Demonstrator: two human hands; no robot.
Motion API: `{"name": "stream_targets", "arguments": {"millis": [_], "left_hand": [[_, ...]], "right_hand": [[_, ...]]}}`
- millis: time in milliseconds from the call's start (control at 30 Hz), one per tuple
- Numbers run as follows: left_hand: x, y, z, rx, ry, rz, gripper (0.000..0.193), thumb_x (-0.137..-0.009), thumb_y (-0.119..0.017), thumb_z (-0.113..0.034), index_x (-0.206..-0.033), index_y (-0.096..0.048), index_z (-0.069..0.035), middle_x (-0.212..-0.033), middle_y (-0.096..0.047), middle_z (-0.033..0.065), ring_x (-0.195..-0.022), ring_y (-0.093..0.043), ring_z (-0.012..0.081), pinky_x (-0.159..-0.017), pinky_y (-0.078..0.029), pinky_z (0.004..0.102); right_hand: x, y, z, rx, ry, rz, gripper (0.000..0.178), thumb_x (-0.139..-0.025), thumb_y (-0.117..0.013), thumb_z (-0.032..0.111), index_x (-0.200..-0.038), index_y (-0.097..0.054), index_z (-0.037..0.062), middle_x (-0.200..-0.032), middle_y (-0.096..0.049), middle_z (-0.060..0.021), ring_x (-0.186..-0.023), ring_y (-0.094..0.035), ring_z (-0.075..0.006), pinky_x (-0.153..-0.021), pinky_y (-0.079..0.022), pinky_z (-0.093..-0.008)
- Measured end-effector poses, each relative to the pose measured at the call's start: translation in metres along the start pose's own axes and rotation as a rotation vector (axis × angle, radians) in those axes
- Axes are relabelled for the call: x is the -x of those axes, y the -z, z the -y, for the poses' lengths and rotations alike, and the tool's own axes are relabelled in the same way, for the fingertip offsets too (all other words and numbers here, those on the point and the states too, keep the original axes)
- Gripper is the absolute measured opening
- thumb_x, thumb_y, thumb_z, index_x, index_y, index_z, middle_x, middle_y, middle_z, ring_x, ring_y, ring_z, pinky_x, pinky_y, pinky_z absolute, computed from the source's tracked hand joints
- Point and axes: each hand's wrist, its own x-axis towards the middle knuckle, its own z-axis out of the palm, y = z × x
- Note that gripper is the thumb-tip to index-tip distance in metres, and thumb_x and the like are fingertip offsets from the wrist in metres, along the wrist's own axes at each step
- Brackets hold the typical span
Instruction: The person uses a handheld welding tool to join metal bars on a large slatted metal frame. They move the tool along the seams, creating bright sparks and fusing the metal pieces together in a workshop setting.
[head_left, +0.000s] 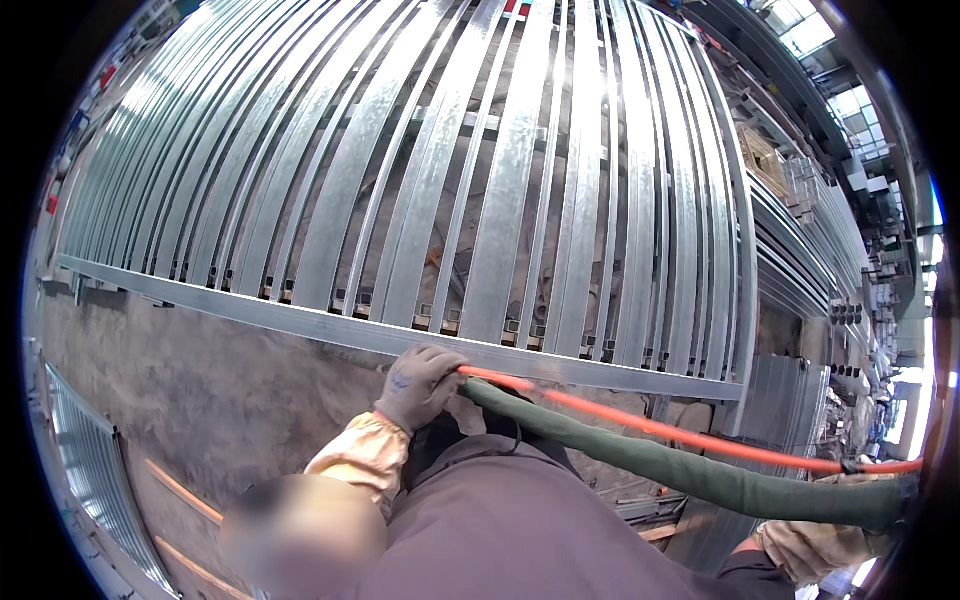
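My left hand, in a grey work glove with a tan cuff, is closed at the end of an orange hose, just in front of the frame's near rail. Right beside it runs a thick cable in a dark green fabric sleeve; the hand partly hides where both lead. My right hand, in a pale glove, is at the lower right under the green sleeve and seems closed around it, its fingers partly hidden. Before me lies a large galvanized metal frame with many parallel bars.
More metal profiles are stacked beyond the frame's right side. A slatted metal panel stands at the left, near wooden strips on the concrete floor. Scraps and bars lie on the floor beside my right side.
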Motion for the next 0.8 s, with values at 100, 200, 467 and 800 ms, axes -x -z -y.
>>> {"name": "stream_targets", "arguments": {"millis": [100,200,467,800], "left_hand": [[0.025,-0.003,-0.014,0.143,0.051,0.133,0.027,-0.081,-0.073,-0.009,-0.108,-0.072,-0.008,-0.105,-0.072,0.0109,-0.095,-0.068,0.0302,-0.085,-0.054,0.0394],[0.048,-0.030,-0.040,0.279,0.231,0.195,0.026,-0.089,-0.070,-0.012,-0.114,-0.070,-0.006,-0.109,-0.072,0.0125,-0.100,-0.069,0.0297,-0.088,-0.055,0.0376],[0.046,-0.086,-0.036,0.342,0.761,-0.552,0.024,-0.094,-0.064,-0.009,-0.116,-0.068,0.001,-0.101,-0.071,0.0103,-0.092,-0.065,0.0148,-0.084,-0.051,0.0274],[0.063,-0.064,0.148,-0.187,1.223,-1.272,0.040,-0.101,-0.053,-0.030,-0.124,-0.061,0.002,-0.101,-0.064,0.0049,-0.081,-0.059,0.0118,-0.071,-0.048,0.0257]], "right_hand": [[-0.019,0.040,0.019,0.055,0.057,-0.003,0.059,-0.102,-0.050,0.050,-0.116,-0.057,-0.0071,-0.076,-0.068,-0.0118,-0.054,-0.063,-0.0129,-0.038,-0.047,-0.0224],[-0.049,0.072,0.064,0.082,0.223,-0.029,0.059,-0.102,-0.050,0.050,-0.115,-0.058,-0.0075,-0.075,-0.068,-0.0121,-0.054,-0.063,-0.0137,-0.037,-0.047,-0.0229],[-0.127,0.123,0.209,-0.162,0.931,0.055,0.061,-0.102,-0.050,0.051,-0.113,-0.058,-0.0086,-0.073,-0.068,-0.0128,-0.052,-0.064,-0.0157,-0.035,-0.047,-0.0242],[-0.157,0.063,0.424,-0.640,1.477,0.906,0.064,-0.101,-0.050,0.052,-0.110,-0.060,-0.0100,-0.070,-0.068,-0.0138,-0.050,-0.064,-0.0182,-0.033,-0.046,-0.0259]]}}
